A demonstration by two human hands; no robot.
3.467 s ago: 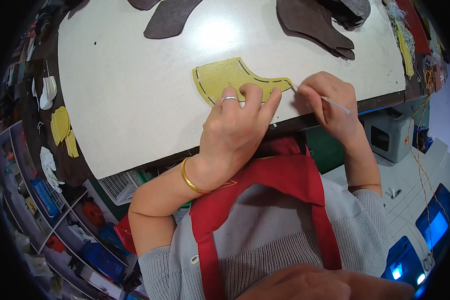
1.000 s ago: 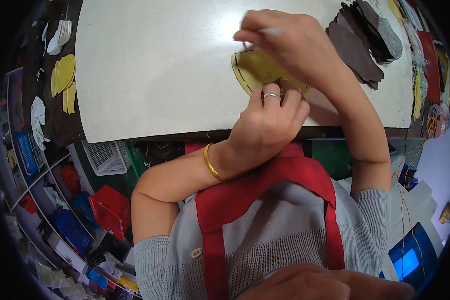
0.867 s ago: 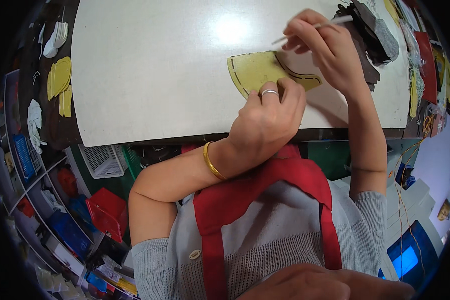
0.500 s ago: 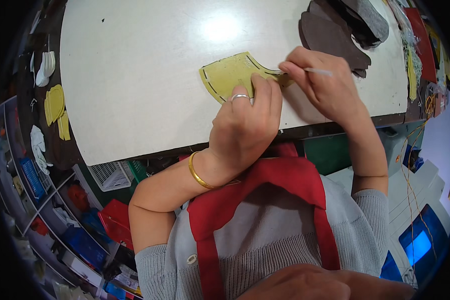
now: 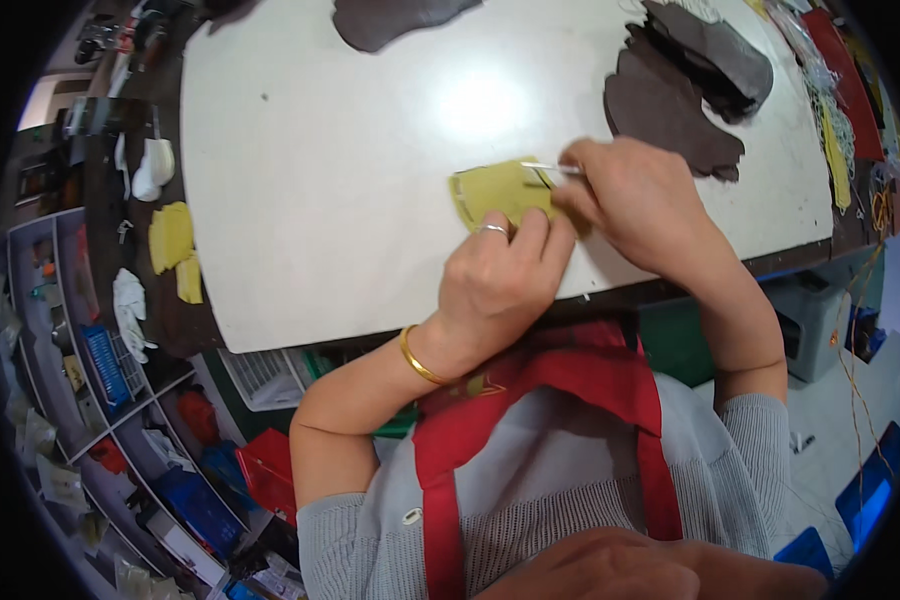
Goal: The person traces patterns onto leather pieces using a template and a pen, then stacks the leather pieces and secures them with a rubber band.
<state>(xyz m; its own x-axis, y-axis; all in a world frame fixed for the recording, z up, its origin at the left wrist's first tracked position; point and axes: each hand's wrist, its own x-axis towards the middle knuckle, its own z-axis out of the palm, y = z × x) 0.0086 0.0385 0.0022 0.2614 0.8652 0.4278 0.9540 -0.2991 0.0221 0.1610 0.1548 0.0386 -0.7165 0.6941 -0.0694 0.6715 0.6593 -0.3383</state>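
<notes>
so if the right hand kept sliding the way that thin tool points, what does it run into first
The right hand points its thin tool leftward across the yellow piece. Beyond that piece, only bare white table shows; the way looks free, though depth is unclear.

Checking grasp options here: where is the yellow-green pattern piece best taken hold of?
Probably by its free left edge, from the left: the yellow-green pattern piece lies flat, its near side pinned under the left hand, its right end covered by the right hand.

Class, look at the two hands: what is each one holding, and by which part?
The right hand pinches a thin silver tool by its rear end. The left hand presses fingers flat on the yellow cut-out piece's near edge.
</notes>
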